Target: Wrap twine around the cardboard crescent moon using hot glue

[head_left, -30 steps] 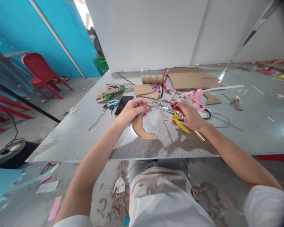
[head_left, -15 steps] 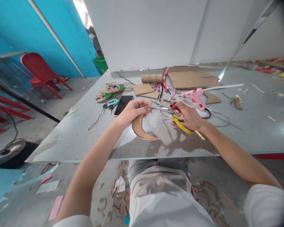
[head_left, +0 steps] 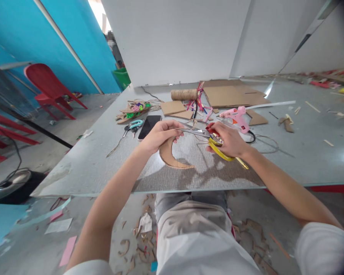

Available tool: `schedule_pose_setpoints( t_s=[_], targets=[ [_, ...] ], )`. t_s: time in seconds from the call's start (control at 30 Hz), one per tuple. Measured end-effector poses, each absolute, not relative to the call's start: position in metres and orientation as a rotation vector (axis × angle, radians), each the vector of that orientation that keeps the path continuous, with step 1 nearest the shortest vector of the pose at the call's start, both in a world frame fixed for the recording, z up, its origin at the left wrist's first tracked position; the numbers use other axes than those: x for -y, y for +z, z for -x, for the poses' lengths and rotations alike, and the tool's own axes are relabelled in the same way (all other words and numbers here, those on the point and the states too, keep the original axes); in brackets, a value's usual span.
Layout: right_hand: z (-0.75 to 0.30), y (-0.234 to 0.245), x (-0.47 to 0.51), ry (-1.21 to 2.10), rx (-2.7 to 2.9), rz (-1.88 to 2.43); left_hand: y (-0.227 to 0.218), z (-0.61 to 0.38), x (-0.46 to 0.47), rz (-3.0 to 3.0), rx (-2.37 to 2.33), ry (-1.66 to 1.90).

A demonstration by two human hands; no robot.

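Note:
My left hand (head_left: 165,135) pinches the upper end of a crescent-shaped cardboard piece (head_left: 172,158), whose lower tip points right above the tabletop. In my right hand (head_left: 225,137) is a pair of scissors (head_left: 199,131) with yellow handles. Their metal blades reach left to the fingertips of my left hand, at the crescent's upper end; whether they touch the cardboard is hidden by the fingers. Thin twine (head_left: 202,123) loops around and behind the blades. A yellow pencil-like stick (head_left: 242,164) shows below my right wrist.
On the glass-topped table (head_left: 304,160) lie a phone (head_left: 150,127), keys with a teal holder (head_left: 135,124), a twine roll (head_left: 184,94), cardboard sheets (head_left: 226,95) and a pink glue gun (head_left: 236,117). Cardboard scraps (head_left: 145,248) litter the floor. A red chair (head_left: 47,84) stands left.
Both hands stay almost in place, with the crescent and the scissors still held. The scissor blades look very slightly shifted near the left fingertips.

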State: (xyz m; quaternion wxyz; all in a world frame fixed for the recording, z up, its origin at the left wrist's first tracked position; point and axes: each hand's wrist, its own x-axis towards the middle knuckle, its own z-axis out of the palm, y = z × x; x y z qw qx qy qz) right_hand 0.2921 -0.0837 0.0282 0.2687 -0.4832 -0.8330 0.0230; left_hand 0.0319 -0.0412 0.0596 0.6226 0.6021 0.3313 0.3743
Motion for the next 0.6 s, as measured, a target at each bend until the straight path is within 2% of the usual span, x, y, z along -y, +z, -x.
schedule_pose_setpoints(
  t_s=[0.6],
  targets=[
    [-0.2910,0.0297,0.0839,-0.031,2.242,1.333,0.0611,-0.0323,0.0416,-1.382,-0.782,0.870]
  ],
)
